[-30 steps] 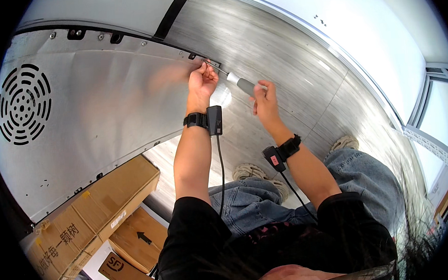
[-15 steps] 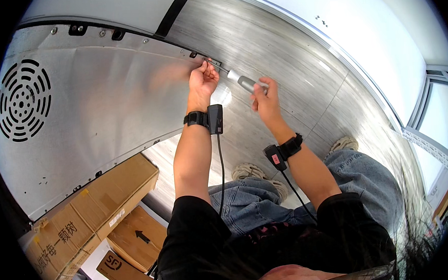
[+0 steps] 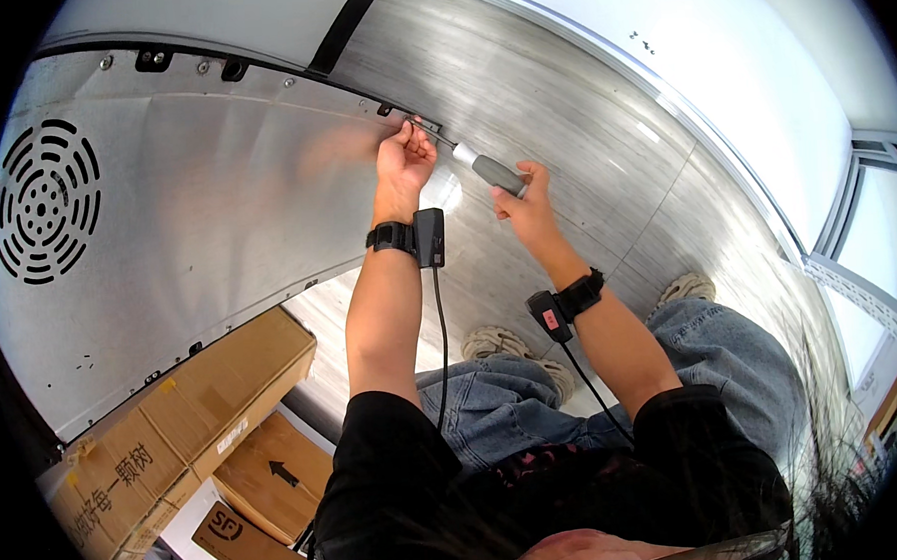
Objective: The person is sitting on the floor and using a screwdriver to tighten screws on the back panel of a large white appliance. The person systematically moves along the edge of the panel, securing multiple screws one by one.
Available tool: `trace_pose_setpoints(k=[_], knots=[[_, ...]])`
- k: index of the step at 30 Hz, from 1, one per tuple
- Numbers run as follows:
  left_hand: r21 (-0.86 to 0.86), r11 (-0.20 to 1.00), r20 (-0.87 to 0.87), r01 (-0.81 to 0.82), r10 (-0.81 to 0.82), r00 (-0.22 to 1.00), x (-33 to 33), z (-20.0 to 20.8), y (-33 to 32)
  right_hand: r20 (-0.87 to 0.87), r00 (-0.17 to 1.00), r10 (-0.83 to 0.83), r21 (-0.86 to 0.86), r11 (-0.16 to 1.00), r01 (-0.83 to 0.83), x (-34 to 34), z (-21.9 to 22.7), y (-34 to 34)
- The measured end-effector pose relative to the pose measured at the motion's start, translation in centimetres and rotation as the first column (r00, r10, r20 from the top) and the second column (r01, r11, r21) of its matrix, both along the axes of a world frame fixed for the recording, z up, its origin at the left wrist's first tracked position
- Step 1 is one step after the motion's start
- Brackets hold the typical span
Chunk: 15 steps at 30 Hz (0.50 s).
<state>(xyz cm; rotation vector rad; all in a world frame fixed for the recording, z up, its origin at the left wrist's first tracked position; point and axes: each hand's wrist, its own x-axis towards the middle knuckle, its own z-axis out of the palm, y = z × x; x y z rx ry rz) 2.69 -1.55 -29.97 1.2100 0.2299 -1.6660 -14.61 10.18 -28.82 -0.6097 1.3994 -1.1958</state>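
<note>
A screwdriver (image 3: 493, 173) with a grey handle and a pale collar points up and left, its thin shaft running to the edge of a large metal panel (image 3: 214, 190). My right hand (image 3: 527, 204) grips the butt of the handle between thumb and fingers. At the panel's far right corner, my left hand (image 3: 407, 160) is closed in a pinch around the shaft's far end. Its fingertips hide the tip and whatever small thing may be there. A black strap with a small box sits on each of my wrists, a cable trailing from each.
Round vent slots (image 3: 43, 203) and several screws line the panel. Cardboard boxes (image 3: 189, 421) are stacked below it at the left. Grey wood-look floor (image 3: 561, 105) extends to a white wall unit (image 3: 739, 57). My shoes (image 3: 496, 340) stand behind my hands.
The screwdriver's handle has turned, showing a darker grey side. My right hand has shifted slightly left and its fingers have moved on the handle. My left hand stays nearly in place.
</note>
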Motion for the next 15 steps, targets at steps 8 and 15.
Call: trace_pose_setpoints(k=[8,15], knots=[[0.013,1.000,0.022,-0.020,0.020,1.000,0.0,0.3,0.1,0.052,0.981,0.188,0.198,0.961,-0.195,-1.6,1.0,-0.3],[0.010,1.000,0.041,-0.016,0.016,0.999,-0.2,0.2,0.0,0.285,0.919,0.273,0.328,0.873,-0.361,-3.1,0.3,-0.7]])
